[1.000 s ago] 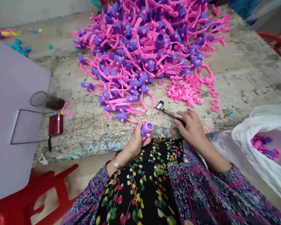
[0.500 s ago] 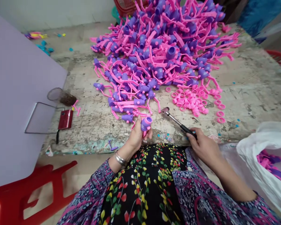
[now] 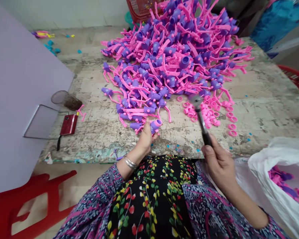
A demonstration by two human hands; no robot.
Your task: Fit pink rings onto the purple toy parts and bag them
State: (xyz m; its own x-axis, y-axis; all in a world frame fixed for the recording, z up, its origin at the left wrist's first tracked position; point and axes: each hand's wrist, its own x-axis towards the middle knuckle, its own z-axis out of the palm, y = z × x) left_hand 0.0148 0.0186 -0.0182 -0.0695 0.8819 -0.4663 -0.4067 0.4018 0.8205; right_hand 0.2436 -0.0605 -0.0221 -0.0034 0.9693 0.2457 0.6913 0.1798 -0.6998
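At the worn surface, hands hold a purple part and a hammer.
The left hand's fingers close round the part near the front edge; the right hand's fingers wrap the hammer's handle; a pink-purple pile lies beyond, pink rings beside it, a pale wall behind, a red chair at lower left.

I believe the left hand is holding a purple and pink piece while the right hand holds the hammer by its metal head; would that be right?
Not quite: the head camera's view shows the right hand holding the hammer by its black handle, not its metal head. The left hand does hold a purple and pink piece.
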